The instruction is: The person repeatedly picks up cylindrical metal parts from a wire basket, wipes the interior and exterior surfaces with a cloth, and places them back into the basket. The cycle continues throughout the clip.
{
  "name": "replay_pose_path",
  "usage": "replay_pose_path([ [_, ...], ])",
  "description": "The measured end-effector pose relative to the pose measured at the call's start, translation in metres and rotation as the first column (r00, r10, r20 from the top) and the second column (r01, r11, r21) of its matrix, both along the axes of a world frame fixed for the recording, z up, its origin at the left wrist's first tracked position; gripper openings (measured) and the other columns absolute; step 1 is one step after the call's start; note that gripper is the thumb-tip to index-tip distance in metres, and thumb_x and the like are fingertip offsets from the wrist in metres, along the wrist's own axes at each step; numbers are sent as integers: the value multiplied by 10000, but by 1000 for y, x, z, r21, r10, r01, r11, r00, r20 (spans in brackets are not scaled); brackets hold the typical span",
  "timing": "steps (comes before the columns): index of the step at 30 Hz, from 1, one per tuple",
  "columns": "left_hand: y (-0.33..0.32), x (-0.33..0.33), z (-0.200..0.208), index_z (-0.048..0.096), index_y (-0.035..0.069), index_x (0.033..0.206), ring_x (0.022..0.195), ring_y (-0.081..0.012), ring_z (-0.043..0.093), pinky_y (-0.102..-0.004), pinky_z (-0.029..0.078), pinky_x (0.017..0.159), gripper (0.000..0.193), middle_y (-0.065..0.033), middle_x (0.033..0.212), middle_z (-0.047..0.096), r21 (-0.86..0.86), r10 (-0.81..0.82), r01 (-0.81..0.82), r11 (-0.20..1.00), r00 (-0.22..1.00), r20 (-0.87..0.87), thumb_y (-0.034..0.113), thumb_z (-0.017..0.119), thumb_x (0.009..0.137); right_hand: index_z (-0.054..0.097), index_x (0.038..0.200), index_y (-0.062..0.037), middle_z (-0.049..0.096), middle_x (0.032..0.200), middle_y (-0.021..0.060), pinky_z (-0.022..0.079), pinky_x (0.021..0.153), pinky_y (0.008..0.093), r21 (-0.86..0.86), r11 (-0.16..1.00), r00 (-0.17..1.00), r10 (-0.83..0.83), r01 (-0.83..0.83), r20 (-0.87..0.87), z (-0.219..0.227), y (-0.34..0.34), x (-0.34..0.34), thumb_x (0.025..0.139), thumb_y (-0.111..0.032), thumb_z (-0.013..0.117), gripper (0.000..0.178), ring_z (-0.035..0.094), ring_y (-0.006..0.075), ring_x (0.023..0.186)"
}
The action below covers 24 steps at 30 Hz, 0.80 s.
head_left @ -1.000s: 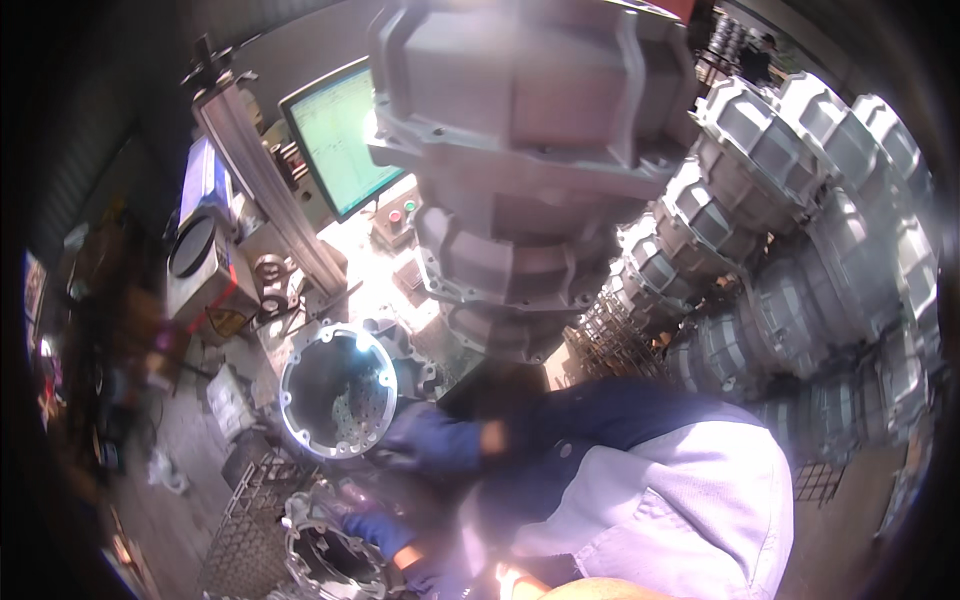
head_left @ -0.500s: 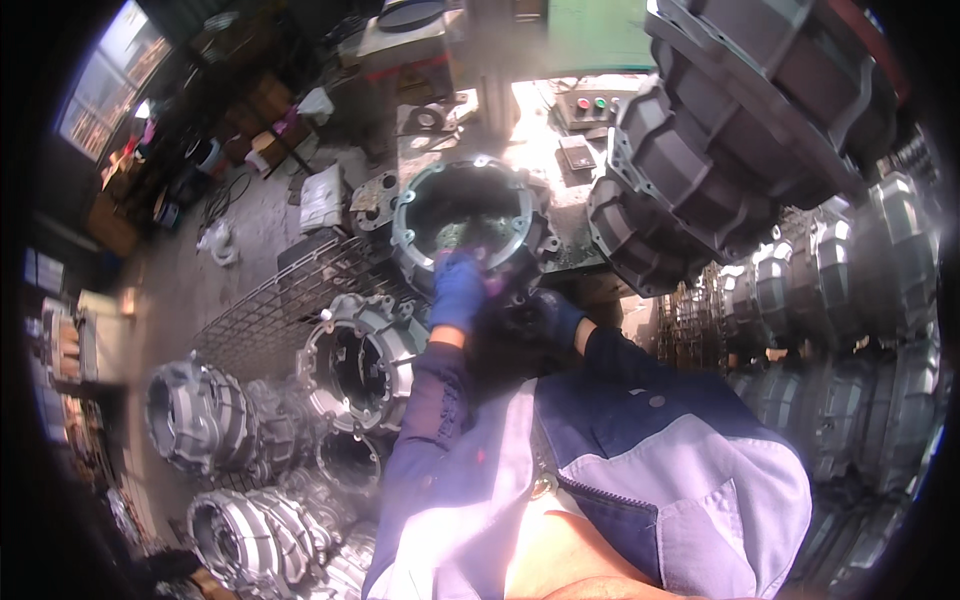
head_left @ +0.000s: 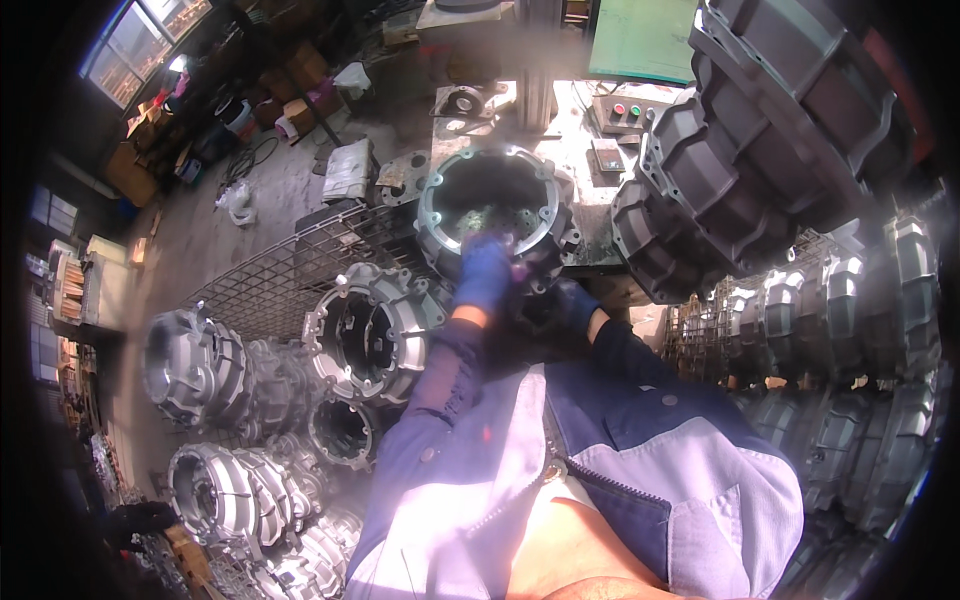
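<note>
A round cast-metal housing (head_left: 430,215) with a bolt-hole flange stands on the workbench in front of me, its wide opening facing up. My left hand (head_left: 484,272), in a blue glove, is closed over the near rim of this housing, its fingertips partly lost in blur. Lower and to the right, my right hand (head_left: 574,302), in a darker blue glove, is close to the housing's near side. Shadow hides most of its fingers, so whether it grips anything cannot be made out.
Large grey housings (head_left: 770,130) are stacked high on the right, close to the bench. More castings (head_left: 365,335) crowd the left beside a wire-mesh crate (head_left: 290,265). A control box (head_left: 625,112) with red and green buttons sits at the back of the bench, near a green panel (head_left: 640,40).
My view has shifted, so the bench and housing appear farther right. Both hands stay at the near side of the housing, with little visible change in their hold.
</note>
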<state>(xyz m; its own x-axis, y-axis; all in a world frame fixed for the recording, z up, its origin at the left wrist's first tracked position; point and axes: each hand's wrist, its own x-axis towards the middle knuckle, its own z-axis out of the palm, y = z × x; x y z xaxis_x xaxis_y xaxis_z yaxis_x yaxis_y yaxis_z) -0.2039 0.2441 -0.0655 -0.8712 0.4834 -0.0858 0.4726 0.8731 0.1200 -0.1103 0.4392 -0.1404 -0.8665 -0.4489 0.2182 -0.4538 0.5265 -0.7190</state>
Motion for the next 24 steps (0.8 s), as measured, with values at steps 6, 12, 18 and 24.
replay_pose_path([
  [6, -1, 0, -14, 718, 160, 1097, 967, -321, 680, -460, 477, 896, 557, -136, 955, 722, 111, 2, 15, 994, 988, -153, 551, 821, 714, 735, 1076, -110, 722, 954, 159, 564, 838, 422, -79, 994, 976, -53, 71, 212, -39, 9, -11, 753, -274, 787, 366, 691, 367, 900],
  [12, -3, -3, -20, 700, 162, 1153, 1006, -325, 676, -463, 465, 924, 589, -135, 973, 726, 137, 10, 8, 991, 992, -128, 548, 813, 722, 739, 1008, -97, 717, 955, 156, 565, 822, 404, -446, 882, 941, 7, 154, 339, -102, 11, -18, 739, -290, 816, 340, 691, 341, 875],
  [18, 1, 0, -9, 661, 170, 1287, 1099, -311, 667, -462, 358, 1109, 510, -135, 1024, 733, 53, 46, -46, 998, 999, 8, 360, 735, 820, 746, 1045, -149, 706, 944, 164, 565, 822, 419, -41, 999, 989, -27, 33, 145, -108, 16, -25, 740, -317, 817, 355, 686, 355, 882],
  [24, 3, 5, 3, 677, 157, 1245, 1110, -319, 657, -456, 361, 1104, 481, -137, 1019, 728, 58, 60, -58, 997, 998, -26, 359, 744, 813, 740, 1057, -121, 704, 924, 166, 578, 772, 406, 287, 958, 996, 19, 7, -90, -35, 16, -12, 737, -243, 832, 355, 699, 334, 833],
])
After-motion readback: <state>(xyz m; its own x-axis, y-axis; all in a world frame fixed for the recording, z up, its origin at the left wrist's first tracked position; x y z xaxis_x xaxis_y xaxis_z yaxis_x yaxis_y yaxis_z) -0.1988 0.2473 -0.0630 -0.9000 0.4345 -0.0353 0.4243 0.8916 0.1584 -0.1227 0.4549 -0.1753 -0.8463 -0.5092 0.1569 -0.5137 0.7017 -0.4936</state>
